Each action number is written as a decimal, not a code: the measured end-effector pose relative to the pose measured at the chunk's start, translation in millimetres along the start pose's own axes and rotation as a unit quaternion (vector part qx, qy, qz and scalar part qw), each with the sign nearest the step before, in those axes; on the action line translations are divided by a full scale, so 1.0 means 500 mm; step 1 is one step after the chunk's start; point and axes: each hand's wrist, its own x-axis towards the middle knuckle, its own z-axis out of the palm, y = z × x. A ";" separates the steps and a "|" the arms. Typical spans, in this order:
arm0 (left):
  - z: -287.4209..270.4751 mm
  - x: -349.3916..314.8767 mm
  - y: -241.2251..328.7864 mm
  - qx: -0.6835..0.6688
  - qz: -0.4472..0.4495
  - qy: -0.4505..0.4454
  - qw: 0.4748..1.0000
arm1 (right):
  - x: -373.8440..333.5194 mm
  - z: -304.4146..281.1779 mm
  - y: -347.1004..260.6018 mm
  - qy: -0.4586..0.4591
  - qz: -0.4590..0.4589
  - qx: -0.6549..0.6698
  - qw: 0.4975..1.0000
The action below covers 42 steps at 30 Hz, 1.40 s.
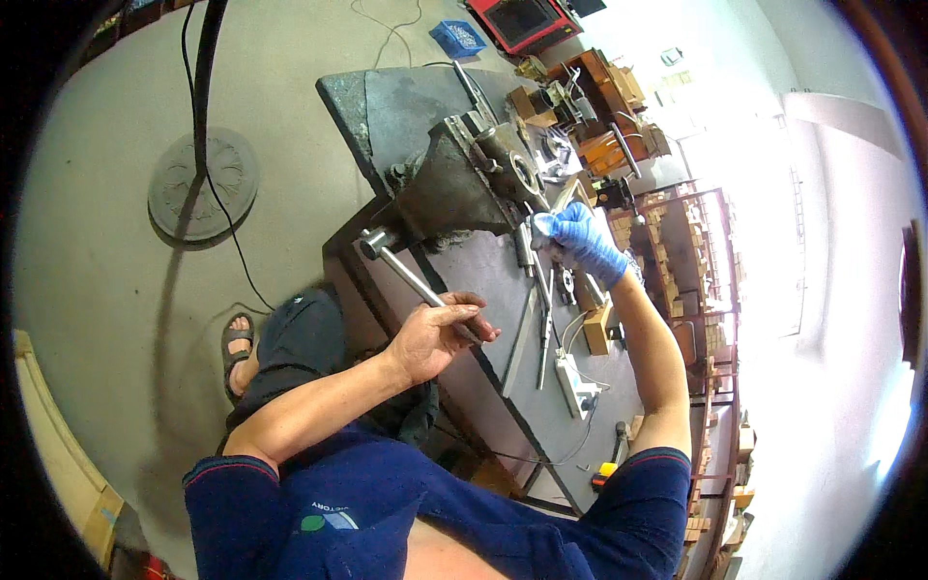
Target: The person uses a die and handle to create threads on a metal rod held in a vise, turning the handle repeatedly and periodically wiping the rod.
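A dark bench vise [440, 188] sits at the bench edge in front of me. Between its jaws is a ring-ended metal part [510, 164]. My left hand [440, 338], bare and smudged dark at the fingertips, is closed round the vise's steel handle bar [411, 275], which slants down from its knobbed end. To the right of the jaws is my right hand [582, 242], in a blue glove, with its fingers curled closed. Whatever it may hold is hidden; a metal rod tool [525, 246] shows just beside its fingers.
The dark workbench [493, 280] carries long flat bars and rods [522, 338], a white power strip [575, 387] and a yellow-black tape measure [604, 474]. Wooden shelves [691, 251] stand behind. A round base with a pole [203, 188] and a blue crate [457, 39] are on the floor.
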 end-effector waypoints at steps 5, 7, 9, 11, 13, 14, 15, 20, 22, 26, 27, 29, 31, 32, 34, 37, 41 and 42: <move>-0.016 0.019 0.012 -0.006 -0.031 -0.059 0.998 | 0.001 0.002 -0.031 0.008 0.101 0.051 0.994; -0.011 0.017 0.012 -0.014 -0.042 -0.067 0.997 | -0.005 0.011 -0.029 0.002 0.132 0.109 0.985; -0.005 0.014 0.004 -0.041 -0.036 -0.043 0.998 | -0.004 0.014 -0.022 0.021 0.139 0.130 0.981; 0.010 0.013 0.005 -0.069 -0.033 -0.032 0.997 | -0.017 0.023 -0.041 0.046 0.160 0.141 0.976; 0.046 0.008 0.029 -0.098 -0.028 -0.042 0.994 | -0.026 0.025 -0.038 0.062 0.225 0.216 0.948; 0.051 0.010 0.031 -0.119 -0.019 -0.059 0.991 | -0.027 0.037 -0.037 0.074 0.209 0.215 0.951; 0.054 0.014 0.034 -0.125 -0.018 -0.071 0.989 | -0.029 0.038 -0.032 0.065 0.221 0.238 0.944; 0.053 0.015 0.045 -0.142 -0.016 -0.111 0.983 | -0.020 0.054 -0.044 0.087 0.155 0.163 0.971; 0.055 0.012 0.044 -0.150 -0.023 -0.089 0.984 | -0.018 0.066 -0.041 0.121 0.142 0.137 0.973; 0.089 -0.009 0.068 -0.171 -0.040 -0.052 0.983 | -0.035 0.059 0.001 0.142 0.172 0.135 0.965; 0.099 -0.009 0.078 -0.176 -0.044 -0.055 0.982 | -0.038 0.059 0.006 0.151 0.183 0.140 0.961; 0.115 0.001 0.108 -0.261 -0.009 -0.090 0.961 | -0.031 0.058 0.002 0.136 0.148 0.115 0.973; 0.144 0.009 0.167 -0.302 0.005 -0.037 0.953 | -0.020 0.075 -0.009 0.143 0.086 0.134 0.977; 0.146 0.010 0.195 -0.324 0.033 -0.091 0.941 | -0.020 0.076 -0.011 0.137 0.099 0.133 0.977; 0.115 0.003 0.261 -0.274 0.117 -0.197 0.934 | -0.017 0.079 -0.022 0.123 0.109 0.095 0.982; 0.070 -0.015 0.366 0.052 0.333 -0.233 0.912 | -0.018 0.076 -0.021 0.120 0.128 0.078 0.981; 0.012 0.018 0.394 0.705 0.492 0.060 0.508 | -0.025 0.069 -0.017 0.123 0.116 0.093 0.981; 0.006 0.028 0.363 0.719 0.468 0.037 0.513 | -0.024 0.075 -0.018 0.136 0.125 0.085 0.979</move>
